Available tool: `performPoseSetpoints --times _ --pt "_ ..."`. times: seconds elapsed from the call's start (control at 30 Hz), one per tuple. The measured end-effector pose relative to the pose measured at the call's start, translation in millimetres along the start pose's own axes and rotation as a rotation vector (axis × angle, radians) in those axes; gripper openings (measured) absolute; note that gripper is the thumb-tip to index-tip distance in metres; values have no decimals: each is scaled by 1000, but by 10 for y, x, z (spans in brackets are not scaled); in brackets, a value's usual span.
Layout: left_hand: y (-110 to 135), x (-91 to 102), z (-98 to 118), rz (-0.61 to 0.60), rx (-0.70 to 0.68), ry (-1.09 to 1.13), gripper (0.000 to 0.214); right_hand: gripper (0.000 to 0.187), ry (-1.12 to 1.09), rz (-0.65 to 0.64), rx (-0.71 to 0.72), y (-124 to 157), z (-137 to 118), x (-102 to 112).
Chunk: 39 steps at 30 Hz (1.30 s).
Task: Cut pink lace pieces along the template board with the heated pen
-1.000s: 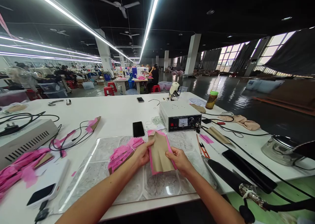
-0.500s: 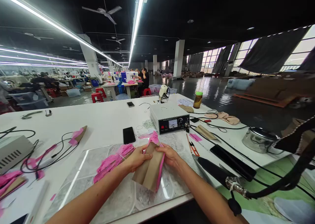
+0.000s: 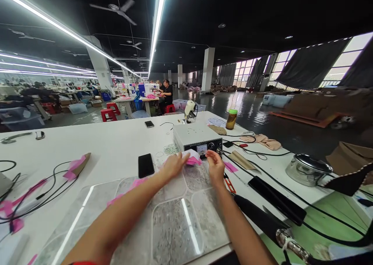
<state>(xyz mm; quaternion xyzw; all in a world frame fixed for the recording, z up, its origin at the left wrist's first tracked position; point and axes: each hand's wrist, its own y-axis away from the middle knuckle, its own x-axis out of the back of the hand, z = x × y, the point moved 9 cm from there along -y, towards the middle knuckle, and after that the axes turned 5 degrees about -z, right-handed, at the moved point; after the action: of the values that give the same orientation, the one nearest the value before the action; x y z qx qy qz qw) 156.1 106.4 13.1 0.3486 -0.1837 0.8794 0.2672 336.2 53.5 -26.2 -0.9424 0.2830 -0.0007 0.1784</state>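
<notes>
While left fingers (image 3: 183, 159) touch pink cloth (image 3: 193, 161), right fingers (image 3: 215, 157) curl; both grips unclear; capped bottle (image 3: 232, 118): brown liquid (image 3: 231, 123).

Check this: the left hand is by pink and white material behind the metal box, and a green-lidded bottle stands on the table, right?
Not quite: the head view shows the pink and white material in front of the metal box. The left hand is by it, and the bottle stands on the table.

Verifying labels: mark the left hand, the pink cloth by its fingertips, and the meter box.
Left hand (image 3: 174, 166), head view: back of the hand.
Pink cloth (image 3: 194, 161), head view: front pink part.
Meter box (image 3: 198, 134), head view: top face.
</notes>
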Motion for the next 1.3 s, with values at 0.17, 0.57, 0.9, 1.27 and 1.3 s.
performPoseSetpoints --times 0.17,0.57,0.9,1.27,1.3 --pt "101 -592 -180 -49 11 -39 38 31 317 -28 -2 63 144 193" --pt "-55 -443 -310 -51 -32 -141 42 58 1062 -382 375 344 -56 -571" --pt "152 -819 -248 -124 -149 -289 46 48 1199 -386 279 349 198 -252" --pt "187 -1023 -231 -151 -135 -627 58 47 1350 -388 182 416 447 -5" --pt "204 -1022 -233 -148 -127 -641 59 48 1367 -379 174 417 425 23"
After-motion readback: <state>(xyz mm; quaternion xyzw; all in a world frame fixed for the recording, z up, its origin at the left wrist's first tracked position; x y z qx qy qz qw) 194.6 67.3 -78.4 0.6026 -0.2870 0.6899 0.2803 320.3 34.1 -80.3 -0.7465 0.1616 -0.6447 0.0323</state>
